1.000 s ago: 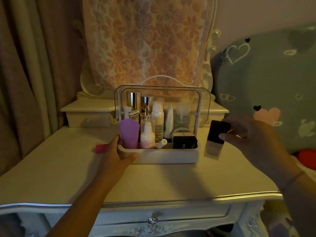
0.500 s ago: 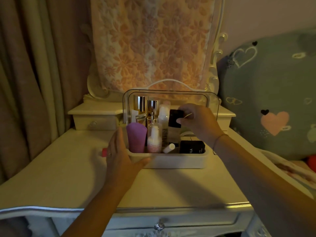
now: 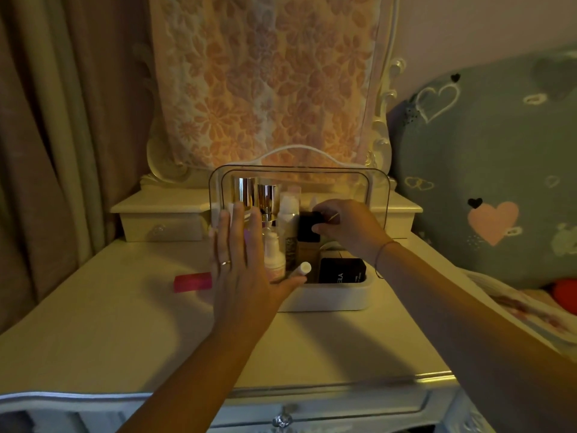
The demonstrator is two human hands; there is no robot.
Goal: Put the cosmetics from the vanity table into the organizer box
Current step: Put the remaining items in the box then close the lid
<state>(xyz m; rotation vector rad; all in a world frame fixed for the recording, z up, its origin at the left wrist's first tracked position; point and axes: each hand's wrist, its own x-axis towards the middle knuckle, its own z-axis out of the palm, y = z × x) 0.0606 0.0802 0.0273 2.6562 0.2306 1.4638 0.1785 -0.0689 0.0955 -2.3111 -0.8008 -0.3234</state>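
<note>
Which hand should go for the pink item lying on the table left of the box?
Left, probably. The left hand is open, right beside the pink item; the right hand pinches the black-capped bottle inside the organizer box, farther off.

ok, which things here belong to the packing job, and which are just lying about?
Job: white organizer box with clear lid; black-capped square bottle, pinched by the right hand in the box; left hand, flat at the box's front; pink flat item on the tabletop beside it.
Lying about: floral cloth; grey heart-print cushion; beige curtain.
</note>
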